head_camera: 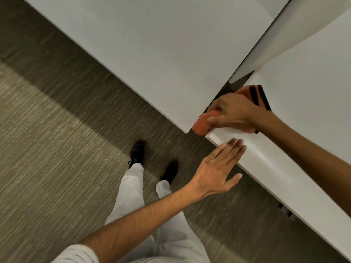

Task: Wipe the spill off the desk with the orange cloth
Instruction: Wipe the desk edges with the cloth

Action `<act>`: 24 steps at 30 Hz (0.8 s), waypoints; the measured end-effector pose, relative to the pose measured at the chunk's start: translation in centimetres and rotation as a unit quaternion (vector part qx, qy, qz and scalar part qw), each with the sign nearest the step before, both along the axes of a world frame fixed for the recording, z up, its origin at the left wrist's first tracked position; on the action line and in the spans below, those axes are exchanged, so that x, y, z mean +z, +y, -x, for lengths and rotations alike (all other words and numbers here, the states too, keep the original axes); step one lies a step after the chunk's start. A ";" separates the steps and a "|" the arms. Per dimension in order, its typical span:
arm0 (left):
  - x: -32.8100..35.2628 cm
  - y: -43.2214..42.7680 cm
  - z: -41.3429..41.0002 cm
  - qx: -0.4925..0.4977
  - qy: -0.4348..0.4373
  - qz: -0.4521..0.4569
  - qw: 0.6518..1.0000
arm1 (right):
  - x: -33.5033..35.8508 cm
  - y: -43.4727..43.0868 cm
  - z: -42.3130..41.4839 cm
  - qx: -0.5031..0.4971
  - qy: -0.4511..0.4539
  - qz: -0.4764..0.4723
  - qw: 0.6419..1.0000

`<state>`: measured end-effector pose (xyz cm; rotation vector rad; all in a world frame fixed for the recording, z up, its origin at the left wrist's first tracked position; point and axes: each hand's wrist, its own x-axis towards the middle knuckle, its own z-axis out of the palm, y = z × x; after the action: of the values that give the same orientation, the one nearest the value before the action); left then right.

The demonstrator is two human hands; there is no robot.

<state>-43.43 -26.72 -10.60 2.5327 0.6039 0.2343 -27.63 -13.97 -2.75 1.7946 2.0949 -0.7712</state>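
Note:
My right hand (230, 112) grips the orange cloth (201, 126) at the near corner of the white desk (307, 88) on the right. The cloth has black stripes at its far end (255, 94) and bulges over the desk's corner. My left hand (218, 168) is flat with straight fingers, fingertips touching the desk's front edge just below the cloth. No spill shows on the desk surface.
A second white desk (152, 44) lies to the left, separated from the first by a narrow dark gap (239, 80). Below is striped brown carpet (47, 130), with my legs in light trousers and black shoes (136, 150).

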 end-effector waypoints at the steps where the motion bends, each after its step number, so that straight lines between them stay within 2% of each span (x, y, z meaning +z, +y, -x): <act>1: 0.1 0.0 0.0 0.000 0.002 -0.001 1.000 | 0.1 0.7 -1.3 -0.011 -0.012 0.002 1.000; 4: 0.0 0.2 0.1 -0.002 0.004 -0.009 1.000 | 0.2 2.8 -5.0 -0.077 -0.083 -0.037 0.993; 6: 0.0 0.2 0.1 0.001 0.000 -0.004 1.000 | -0.1 2.8 -4.7 -0.066 -0.096 -0.073 0.991; 11: 0.5 0.1 0.3 -0.002 -0.014 0.037 0.999 | -0.9 -2.1 2.3 0.019 -0.041 -0.104 0.994; 16: 0.9 0.6 0.4 -0.014 0.001 0.023 1.000 | -0.7 -0.8 0.6 -0.040 -0.019 -0.073 0.996; 21: 0.9 0.4 0.4 -0.009 0.011 0.003 1.000 | -0.6 1.7 -4.5 -0.089 -0.064 -0.108 0.988; 24: 0.9 0.3 0.5 -0.002 0.000 0.006 1.000 | -0.7 0.7 -3.4 -0.077 -0.014 -0.125 0.989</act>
<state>-43.90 -26.37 -9.67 2.5209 0.5986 0.2294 -24.20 -13.32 -3.45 2.1056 2.1336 -0.5343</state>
